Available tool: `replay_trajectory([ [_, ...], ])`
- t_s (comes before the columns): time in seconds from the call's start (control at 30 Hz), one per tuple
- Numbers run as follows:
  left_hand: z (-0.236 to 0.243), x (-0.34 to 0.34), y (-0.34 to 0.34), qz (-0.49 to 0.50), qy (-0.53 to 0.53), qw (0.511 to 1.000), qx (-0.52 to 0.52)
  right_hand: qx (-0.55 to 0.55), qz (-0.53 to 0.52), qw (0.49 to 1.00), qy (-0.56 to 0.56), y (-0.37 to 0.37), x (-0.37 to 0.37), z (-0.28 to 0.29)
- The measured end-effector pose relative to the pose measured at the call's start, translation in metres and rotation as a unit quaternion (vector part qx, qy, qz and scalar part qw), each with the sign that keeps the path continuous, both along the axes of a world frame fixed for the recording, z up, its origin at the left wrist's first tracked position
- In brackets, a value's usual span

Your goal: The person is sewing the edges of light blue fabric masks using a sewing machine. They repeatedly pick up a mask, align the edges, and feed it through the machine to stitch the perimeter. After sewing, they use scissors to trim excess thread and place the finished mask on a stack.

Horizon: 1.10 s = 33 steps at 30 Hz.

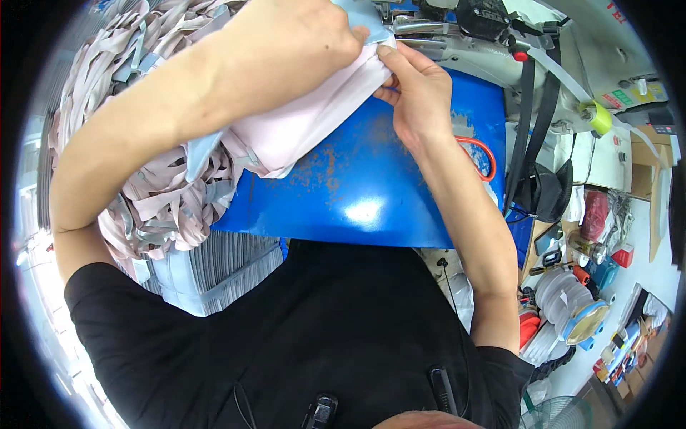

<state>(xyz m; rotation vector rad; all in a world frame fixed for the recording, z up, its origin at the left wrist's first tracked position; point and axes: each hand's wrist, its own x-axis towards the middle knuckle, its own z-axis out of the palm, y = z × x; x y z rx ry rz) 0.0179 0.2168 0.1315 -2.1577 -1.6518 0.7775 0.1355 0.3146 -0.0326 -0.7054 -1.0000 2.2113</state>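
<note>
Pale pink fabric [304, 136] with a light blue piece [364, 20] at its top lies over the blue work surface [343, 187]. My left hand [300, 36] is closed at the fabric's far edge; its thumb points right, and most of its fingertips are hidden. Just to the right, my right hand [418, 86] pinches the fabric's edge between thumb and fingers. Both hands are close to the metal parts of a sewing machine [429, 28].
A large heap of pink and grey fabric strips [168, 204] lies at the left. Red-handled scissors [482, 156] rest beyond my right forearm. Stacked grey-blue cloth [214, 272] sits below the table edge. Thread spools [561, 300] and small tools crowd the right side.
</note>
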Motion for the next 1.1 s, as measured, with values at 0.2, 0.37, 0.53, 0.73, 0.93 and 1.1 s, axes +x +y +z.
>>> replay_trajectory([
  [0.2,-0.047,0.025,0.001,0.008,-0.029,0.991,0.133,0.016,-0.024,0.999,0.014,-0.007,0.006,-0.005],
  [0.37,-0.063,0.042,0.007,0.054,-0.105,0.981,0.156,0.058,-0.048,0.996,0.056,-0.015,0.012,-0.014],
  [0.53,-0.075,0.048,0.023,0.069,-0.178,0.961,0.200,0.089,-0.048,0.995,0.012,-0.008,0.007,-0.019],
  [0.73,-0.098,0.038,0.011,0.152,-0.356,0.888,0.248,0.172,-0.006,0.985,0.005,-0.006,0.024,-0.030],
  [0.93,-0.093,0.065,-0.032,0.234,-0.456,0.842,0.168,0.221,0.021,0.975,-0.013,-0.028,0.055,-0.034],
  [1.1,-0.089,0.065,-0.018,0.177,-0.487,0.830,0.208,0.120,-0.002,0.993,0.012,-0.034,0.052,-0.016],
])
